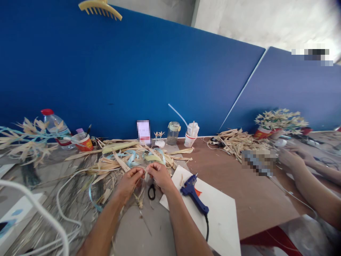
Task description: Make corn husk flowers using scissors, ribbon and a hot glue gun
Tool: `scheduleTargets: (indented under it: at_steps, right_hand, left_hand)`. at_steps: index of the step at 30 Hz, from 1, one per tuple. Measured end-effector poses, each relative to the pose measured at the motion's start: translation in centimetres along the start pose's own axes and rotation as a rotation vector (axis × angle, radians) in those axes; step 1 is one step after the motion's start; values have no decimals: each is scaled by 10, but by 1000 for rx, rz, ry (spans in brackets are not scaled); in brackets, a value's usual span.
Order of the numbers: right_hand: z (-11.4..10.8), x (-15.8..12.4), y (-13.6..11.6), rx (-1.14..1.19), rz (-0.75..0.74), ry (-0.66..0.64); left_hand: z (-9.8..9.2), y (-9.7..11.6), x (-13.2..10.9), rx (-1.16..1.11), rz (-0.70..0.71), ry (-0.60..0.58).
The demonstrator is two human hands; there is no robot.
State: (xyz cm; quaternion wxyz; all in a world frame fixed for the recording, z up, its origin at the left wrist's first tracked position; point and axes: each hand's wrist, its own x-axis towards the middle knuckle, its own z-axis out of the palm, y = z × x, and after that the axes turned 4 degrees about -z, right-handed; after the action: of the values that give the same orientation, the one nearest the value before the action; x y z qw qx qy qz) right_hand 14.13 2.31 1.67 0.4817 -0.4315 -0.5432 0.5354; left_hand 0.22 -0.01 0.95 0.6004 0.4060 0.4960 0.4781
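Near the table's middle, my left hand (134, 177) and my right hand (160, 175) meet with fingertips almost touching. Both are closed in a pinch on a thin pale strip, mostly hidden by the fingers. Just below them lie black-handled scissors (151, 192), only a loop showing clearly, and a small bundle of dried husk (140, 202). Behind my hands spreads a pile of dried husk strips (114, 160) with light-blue ribbon (131, 158) among it. To the right, a blue hot glue gun (195, 195) rests on a white board (222, 215).
Along the blue partition (160, 78) stand a phone (144, 132), a glass jar (173, 133), a paper cup (190, 137) and a plastic bottle (54, 124). White cables (62, 209) loop at left. Another person's arms (311, 185) work at right, near more husk (239, 144).
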Motion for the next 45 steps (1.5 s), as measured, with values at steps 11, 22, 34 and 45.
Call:
scheduleTargets:
  at_steps: [11, 22, 34, 45]
  right_hand:
    - [1, 0, 2, -39, 2, -19]
    - [2, 0, 5, -5, 9, -26]
    - [5, 0, 5, 75, 13, 7]
    - [23, -3, 15, 418, 181, -74]
  left_hand:
    - [2, 2, -1, -60, -98, -27]
    - [0, -1, -1, -66, -120, -99]
    - [0, 6, -1, -283, -10, 49]
    - [5, 1, -1, -377, -17, 71]
